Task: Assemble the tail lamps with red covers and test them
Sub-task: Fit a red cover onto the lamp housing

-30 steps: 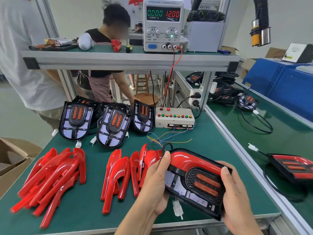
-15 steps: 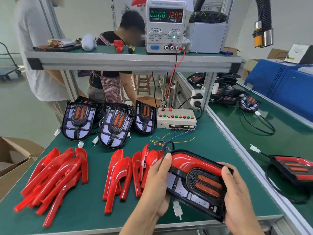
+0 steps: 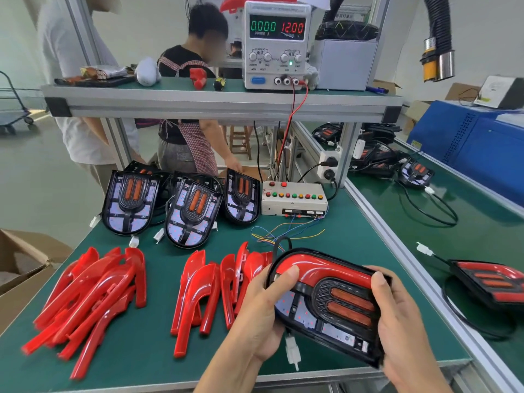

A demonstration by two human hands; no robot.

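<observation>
Head view: both hands hold one lamp low and to the right, above the near edge of the work surface.
Tail lamp: the black oval tail lamp housing (image 3: 337, 307) with two orange bars in a mesh centre lies tilted between the two hands, its long axis running from upper left to lower right.
Red cover: a glossy red curved plastic cover (image 3: 317, 268) sits along the lamp's upper edge.
Connector: a white plug (image 3: 292, 351) on a short lead hangs below the lamp, beside the left palm.
Loose covers: one heap of red plastic covers (image 3: 90, 296) lies at the left of the green-matted surface (image 3: 141, 350); a second group of red covers (image 3: 209, 290) lies just left of the left hand.
Waiting lamps: three uncovered black lamp housings (image 3: 192, 214) lean upright at the back of the surface.
Test gear: a grey button box with coloured buttons (image 3: 293, 198) stands right of them, coloured wires (image 3: 286, 232) trailing from it; a white bench power supply (image 3: 276, 46) on the upper shelf reads 0.000 and 12.00.
Room: two people stand behind the bench; another lamp with red covers (image 3: 493, 282) lies on the neighbouring bench at right.
Left hand: the left hand (image 3: 263, 313) grips the lamp's left end, thumb pressed on the red cover.
Right hand: the right hand (image 3: 402, 330) curls round the right end, thumb on the rim.
</observation>
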